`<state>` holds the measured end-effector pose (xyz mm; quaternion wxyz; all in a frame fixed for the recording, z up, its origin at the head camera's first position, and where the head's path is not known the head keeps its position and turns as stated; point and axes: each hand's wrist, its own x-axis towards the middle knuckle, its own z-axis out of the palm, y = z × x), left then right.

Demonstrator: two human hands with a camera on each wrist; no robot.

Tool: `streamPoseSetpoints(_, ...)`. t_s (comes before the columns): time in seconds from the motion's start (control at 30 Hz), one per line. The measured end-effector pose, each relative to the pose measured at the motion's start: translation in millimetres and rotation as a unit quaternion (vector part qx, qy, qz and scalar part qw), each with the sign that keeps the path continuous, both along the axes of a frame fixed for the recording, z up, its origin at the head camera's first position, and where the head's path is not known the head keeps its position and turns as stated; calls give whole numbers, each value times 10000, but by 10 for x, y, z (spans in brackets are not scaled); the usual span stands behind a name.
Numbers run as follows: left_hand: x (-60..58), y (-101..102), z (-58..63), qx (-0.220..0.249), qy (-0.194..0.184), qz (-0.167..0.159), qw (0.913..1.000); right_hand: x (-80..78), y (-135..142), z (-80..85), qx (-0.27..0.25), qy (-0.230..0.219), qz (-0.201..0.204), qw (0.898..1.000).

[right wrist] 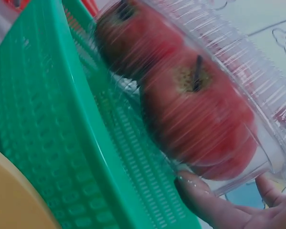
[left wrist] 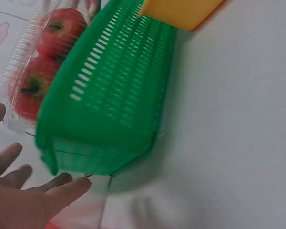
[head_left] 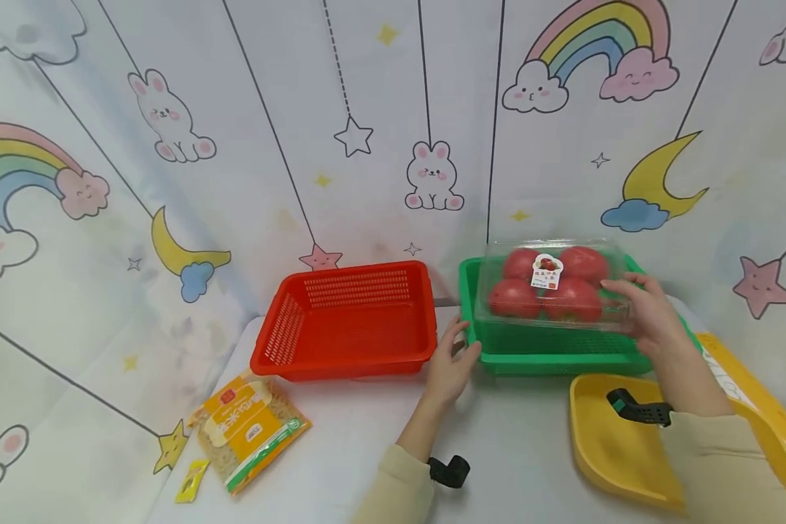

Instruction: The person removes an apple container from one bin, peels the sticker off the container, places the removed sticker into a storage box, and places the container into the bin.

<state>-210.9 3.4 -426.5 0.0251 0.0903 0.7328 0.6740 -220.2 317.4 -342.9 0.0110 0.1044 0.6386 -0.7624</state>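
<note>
My right hand [head_left: 655,316] grips the right end of a clear plastic box of red apples [head_left: 546,271], thumb and fingers pinching its edge. The box is tilted over the green basket [head_left: 563,362], its label facing me in the head view. Under the box, the slotted floor of the basket [right wrist: 133,152] shows in the right wrist view. My left hand [head_left: 450,367] is at the basket's front left corner, between it and the red basket [head_left: 360,331], with fingers spread and nothing held. In the left wrist view its fingertips [left wrist: 78,188] are right by the green basket's end.
A yellow tray [head_left: 616,444] lies under my right forearm, in front of the green basket. An orange food bag [head_left: 252,429] and a small yellow packet [head_left: 192,480] lie front left. A long yellow object [head_left: 760,415] runs along the right edge. Behind everything hangs a patterned cloth [head_left: 367,73].
</note>
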Motion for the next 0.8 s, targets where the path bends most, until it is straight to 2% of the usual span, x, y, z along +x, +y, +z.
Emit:
streamPoseSetpoints(0.07, 53, -107, 68, 44, -68, 124, 9999, 11, -65, -9, 10, -35, 121, 9999)
streamPoseSetpoints(0.17, 128, -280, 183, 138, 83, 163, 9997, 42, -184, -33, 83, -26, 240, 9997)
streamPoseSetpoints(0.27, 195, -438, 276, 461, 232, 100, 9986, 101, -337, -37, 58, -8, 373, 9993)
streamPoseSetpoints(0.33, 244, -543, 306, 748, 195, 59, 9970, 165, -454, -31, -89, 24, 429, 9990)
streamPoseSetpoints(0.43, 329, -686, 301, 1236, 54, 43, 9923, 281, -615, -31, -460, 49, 509, 9976)
streamPoseSetpoints(0.57, 433, -834, 255, 1725, -28, 2, 9850, 432, -791, -60, -685, 128, 572, 9959)
streamPoseSetpoints(0.67, 501, -921, 233, 1885, -13, -70, 9821, 535, -918, -96, -393, 177, 601, 9973)
streamPoseSetpoints(0.8, 588, -1035, 191, 1823, -91, 12, 9832, 673, -1104, -183, 113, 48, 650, 9978)
